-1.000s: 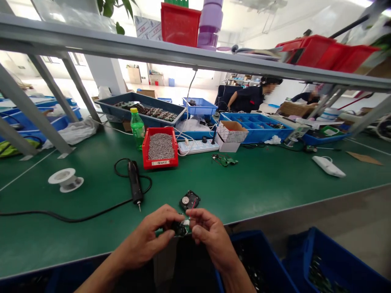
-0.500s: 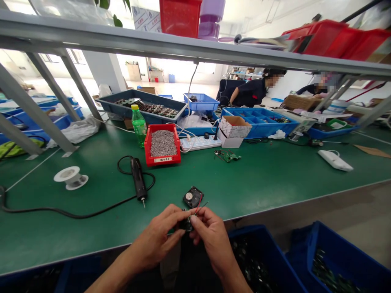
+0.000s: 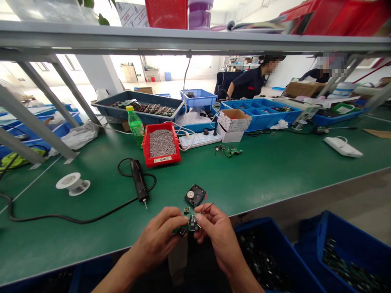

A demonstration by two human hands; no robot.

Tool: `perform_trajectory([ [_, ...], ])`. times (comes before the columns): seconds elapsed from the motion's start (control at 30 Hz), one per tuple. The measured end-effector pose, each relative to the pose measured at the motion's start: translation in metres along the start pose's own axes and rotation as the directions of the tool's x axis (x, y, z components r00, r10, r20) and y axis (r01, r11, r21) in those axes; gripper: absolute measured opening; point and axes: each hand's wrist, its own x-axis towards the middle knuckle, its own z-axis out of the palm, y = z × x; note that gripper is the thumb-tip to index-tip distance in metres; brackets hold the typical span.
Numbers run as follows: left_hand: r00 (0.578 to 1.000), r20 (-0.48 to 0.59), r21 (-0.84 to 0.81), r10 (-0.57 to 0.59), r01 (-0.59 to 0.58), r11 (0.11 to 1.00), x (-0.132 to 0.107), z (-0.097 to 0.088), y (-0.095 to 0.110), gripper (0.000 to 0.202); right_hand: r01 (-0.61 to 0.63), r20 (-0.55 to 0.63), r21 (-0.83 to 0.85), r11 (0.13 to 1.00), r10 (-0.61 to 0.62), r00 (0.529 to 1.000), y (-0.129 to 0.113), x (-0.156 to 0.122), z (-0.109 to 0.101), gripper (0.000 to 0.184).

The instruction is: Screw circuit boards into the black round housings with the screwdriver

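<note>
Between my two hands is a small green circuit board (image 3: 193, 224) with dark components, held at the bench's front edge. My left hand (image 3: 163, 232) pinches its left side, and my right hand (image 3: 215, 228) grips the right side between thumb and fingers. Red and dark wires (image 3: 205, 201) stick up by my right fingers. Just beyond the hands a black square housing (image 3: 195, 195) with a round silver disc lies on the green bench. To the left rests a black electric screwdriver (image 3: 139, 181), its bit pointing toward me.
A red bin of small metal parts (image 3: 161, 143) stands behind, beside a green bottle (image 3: 135, 125) and a power strip (image 3: 198, 139). Another circuit board (image 3: 228, 151) lies farther back. A solder spool (image 3: 73, 184) is at left. Blue crates (image 3: 301, 266) stand below the front edge.
My fingers have shifted on the circuit board, so more of its component side shows. The wires lean more to the right. The camera view has tilted slightly.
</note>
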Motion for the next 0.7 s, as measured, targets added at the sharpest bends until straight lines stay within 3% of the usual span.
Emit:
perform_trajectory([
  [0.13, 0.998, 0.004, -0.004, -0.057, 0.057, 0.998, -0.004, -0.003, -0.007, 0.034, 0.02, 0.029, -0.023, 1.0, -0.019, 0.999, 0.002, 0.001, 0.0, 0.038],
  [0.23, 0.992, 0.086, -0.086, -0.096, 0.104, 0.991, -0.006, -0.006, -0.007, 0.033, 0.061, 0.011, -0.125, 0.99, -0.06, 0.998, 0.003, 0.009, -0.008, 0.04],
  [0.33, 0.986, 0.134, -0.142, -0.103, 0.122, 0.982, -0.004, -0.01, -0.006, 0.029, 0.176, -0.07, -0.207, 0.962, -0.194, 0.978, 0.001, 0.029, -0.024, 0.036],
  [0.4, 0.985, 0.077, -0.148, -0.157, 0.167, 0.975, -0.002, -0.01, -0.008, 0.024, 0.302, -0.077, -0.305, 0.903, -0.34, 0.937, -0.003, 0.048, -0.038, 0.027],
  [0.47, 0.968, -0.017, -0.144, -0.252, 0.247, 0.958, 0.001, -0.008, -0.013, 0.017, 0.407, 0.086, -0.461, 0.789, -0.417, 0.905, -0.008, 0.066, -0.05, 0.04],
  [0.57, 0.925, -0.137, -0.121, -0.355, 0.341, 0.932, 0.005, 0.001, -0.021, 0.012, 0.487, 0.391, -0.634, 0.601, -0.294, 0.872, -0.011, 0.084, -0.057, 0.075],
  [0.63, 0.905, -0.192, -0.096, -0.381, 0.369, 0.924, 0.008, 0.009, -0.025, 0.011, 0.491, 0.431, -0.69, 0.532, -0.243, 0.869, -0.008, 0.088, -0.054, 0.078],
  [0.7, 0.897, -0.218, -0.066, -0.385, 0.38, 0.923, 0.01, 0.018, -0.026, 0.01, 0.472, 0.376, -0.728, 0.497, -0.287, 0.881, -0.001, 0.085, -0.047, 0.072],
])
